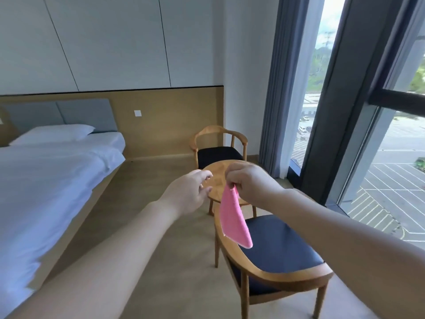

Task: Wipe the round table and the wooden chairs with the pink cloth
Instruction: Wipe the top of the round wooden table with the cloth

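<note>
My right hand [249, 180] pinches the top corner of the pink cloth [233, 219], which hangs down limp in the air in front of me. My left hand [189, 192] is held out beside it, fingers apart, holding nothing. Beyond both hands stands the small round wooden table [218, 173], partly hidden by them. A wooden chair with a dark seat [276, 247] stands close in front of me, its curved back towards me. A second wooden chair [218, 143] stands on the far side of the table, facing me.
A bed with white sheets [46, 176] fills the left side, with a wooden base and headboard wall. Tall windows [391, 176] and a grey curtain [276, 100] run along the right. Bare floor lies between the bed and the chairs.
</note>
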The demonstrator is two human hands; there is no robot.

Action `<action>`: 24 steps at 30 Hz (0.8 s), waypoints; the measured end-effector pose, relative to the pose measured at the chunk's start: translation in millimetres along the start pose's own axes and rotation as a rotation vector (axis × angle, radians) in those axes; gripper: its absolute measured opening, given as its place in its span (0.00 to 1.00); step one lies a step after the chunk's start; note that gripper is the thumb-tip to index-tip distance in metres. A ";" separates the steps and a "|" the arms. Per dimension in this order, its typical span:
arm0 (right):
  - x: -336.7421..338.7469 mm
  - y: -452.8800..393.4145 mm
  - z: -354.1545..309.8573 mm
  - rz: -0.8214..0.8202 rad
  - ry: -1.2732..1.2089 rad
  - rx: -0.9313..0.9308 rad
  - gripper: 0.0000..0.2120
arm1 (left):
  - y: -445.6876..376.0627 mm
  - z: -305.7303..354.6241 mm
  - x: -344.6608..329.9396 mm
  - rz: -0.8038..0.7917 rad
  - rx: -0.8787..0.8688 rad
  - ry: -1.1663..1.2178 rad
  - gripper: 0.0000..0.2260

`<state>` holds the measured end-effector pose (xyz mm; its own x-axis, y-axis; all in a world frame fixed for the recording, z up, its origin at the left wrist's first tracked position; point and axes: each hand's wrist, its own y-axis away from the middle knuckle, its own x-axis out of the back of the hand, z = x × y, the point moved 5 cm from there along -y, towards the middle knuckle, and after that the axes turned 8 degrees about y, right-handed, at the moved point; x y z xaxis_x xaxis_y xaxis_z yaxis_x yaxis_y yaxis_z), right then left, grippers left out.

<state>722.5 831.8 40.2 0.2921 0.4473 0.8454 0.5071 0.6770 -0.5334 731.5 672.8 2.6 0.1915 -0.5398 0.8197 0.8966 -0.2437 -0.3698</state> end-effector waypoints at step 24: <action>-169.6 -211.1 69.9 -0.050 -0.158 0.268 0.11 | -127.0 -228.5 30.5 -0.172 0.367 0.085 0.12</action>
<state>509.2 653.9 7.4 0.1319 0.4807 0.8669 0.2801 0.8208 -0.4978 532.2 503.1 -25.3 0.0062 -0.5841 0.8116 0.9984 -0.0413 -0.0374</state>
